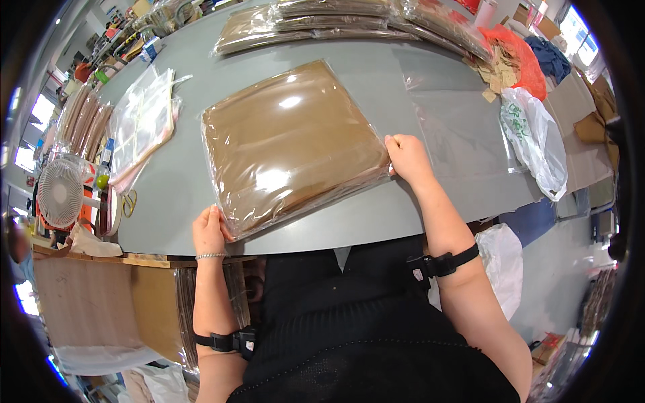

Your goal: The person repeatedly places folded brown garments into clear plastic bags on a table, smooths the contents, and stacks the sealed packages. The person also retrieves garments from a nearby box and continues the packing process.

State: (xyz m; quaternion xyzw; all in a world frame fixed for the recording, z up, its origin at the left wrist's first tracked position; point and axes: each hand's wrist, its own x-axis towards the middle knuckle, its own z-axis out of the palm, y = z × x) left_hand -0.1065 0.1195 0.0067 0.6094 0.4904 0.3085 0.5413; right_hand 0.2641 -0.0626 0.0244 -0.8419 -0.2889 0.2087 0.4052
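Observation:
A flat brown package in a clear plastic bag [292, 146] lies tilted on the grey table [176, 221] before me. My left hand [210, 229] grips its near left corner, thumb on top. At the near right corner, my right hand [407, 157] pinches the plastic edge. Light glares off the wrapping. To the right of the package lies a clear flat plastic sheet or bag [463, 126]. A stack of clear plastic bags [143, 121] rests to the left.
Wrapped brown packages [332, 20] are piled at the far edge. Scissors [129, 203] and a white fan [60, 194] are at the left. On the right are a red plastic bag [531, 68], small tan pieces [504, 65] and a white plastic bag [539, 146].

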